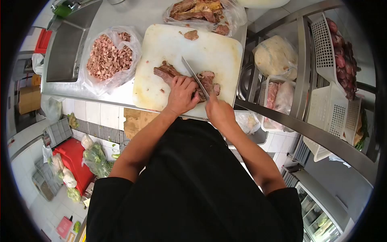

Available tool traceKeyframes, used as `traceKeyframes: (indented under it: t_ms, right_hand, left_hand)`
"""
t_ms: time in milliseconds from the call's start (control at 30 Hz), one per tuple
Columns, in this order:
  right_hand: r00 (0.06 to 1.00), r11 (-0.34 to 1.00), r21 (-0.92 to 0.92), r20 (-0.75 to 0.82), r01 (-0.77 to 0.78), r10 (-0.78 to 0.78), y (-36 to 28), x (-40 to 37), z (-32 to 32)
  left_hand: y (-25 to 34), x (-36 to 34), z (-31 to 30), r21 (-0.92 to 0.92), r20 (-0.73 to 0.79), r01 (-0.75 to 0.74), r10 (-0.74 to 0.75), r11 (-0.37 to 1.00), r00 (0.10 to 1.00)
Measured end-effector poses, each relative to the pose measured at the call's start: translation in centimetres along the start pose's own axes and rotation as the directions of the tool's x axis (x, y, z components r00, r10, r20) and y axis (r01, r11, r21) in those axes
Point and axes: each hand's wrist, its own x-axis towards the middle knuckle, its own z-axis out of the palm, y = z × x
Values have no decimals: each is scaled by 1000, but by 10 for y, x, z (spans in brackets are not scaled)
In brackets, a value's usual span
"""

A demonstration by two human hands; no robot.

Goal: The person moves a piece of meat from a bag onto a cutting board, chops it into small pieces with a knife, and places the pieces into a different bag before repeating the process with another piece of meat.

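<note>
A long piece of brown meat (pixel 164 72) lies on the white cutting board (pixel 151 48). My left hand (pixel 183 94) presses on the meat with its fingers curled together. In my right hand (pixel 219 111) is the handle of a knife (pixel 193 75), whose blade points up and to the left, just right of my left fingers. Cut meat (pixel 207 79) lies on the right side of the blade. A small meat scrap (pixel 191 35) is near the board's top edge.
Left of the board stands a plastic bag of diced meat (pixel 107 58), beside a sink (pixel 66 52). Behind the board is a bag of larger meat pieces (pixel 195 11). On the right, a metal rack (pixel 278 117) holds white baskets (pixel 324 48) and bagged food (pixel 276 56).
</note>
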Motion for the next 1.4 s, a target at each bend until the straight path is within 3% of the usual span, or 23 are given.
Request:
traceKeyframes:
  t_ms: [133, 300, 433, 533, 633, 733, 867, 1033, 1133, 1200, 1333, 1400]
  right_hand:
    - [992, 995, -4, -79, 98, -98, -7, 20, -12]
    - [980, 1000, 7, 199, -20, 18, -9, -52, -81]
    - [989, 999, 23, 144, -27, 24, -2, -40, -48]
    - [997, 998, 33, 41, 60, -61, -7, -27, -44]
    - [979, 1000, 13, 202, -3, 1, -4, -59, -61]
    - [982, 997, 40, 178, -70, 62, 7, -63, -36]
    - [999, 999, 25, 39, -29, 28, -4, -1, 7]
    - [998, 1000, 11, -64, 22, -22, -13, 17, 3]
    - [993, 997, -7, -93, 73, -73, -12, 13, -12]
    - [999, 998, -69, -46, -3, 0, -11, -1, -25]
    - [999, 1000, -10, 33, 13, -13, -6, -42, -63]
    - [984, 999, -43, 177, -9, 17, -6, -60, -76]
  left_hand:
    - [-4, -1, 1, -8, 15, 2, -2, 1000, 1000]
    - [-3, -2, 1, -17, -20, 8, -8, 1000, 1000]
    - [-1, -1, 3, -18, -7, 2, -2, 1000, 1000]
    - [-3, -2, 3, -13, -33, -7, 7, 1000, 999]
    - [-4, 0, 4, -10, -17, 20, -20, 1000, 1000]
    - [-2, -2, 4, -11, -40, 7, -7, 1000, 999]
    - [-4, -3, 2, 6, -10, 19, -19, 1000, 1000]
    - [-5, -3, 0, -40, -12, 10, -10, 999, 1000]
    - [-10, 2, -13, -54, -14, -69, 68, 996, 998]
    - [-12, 1, -22, 21, 21, -62, 61, 998, 998]
    - [-14, 0, -17, 42, 33, -70, 69, 997, 997]
    - [-15, 0, -14, 54, 22, -51, 50, 997, 998]
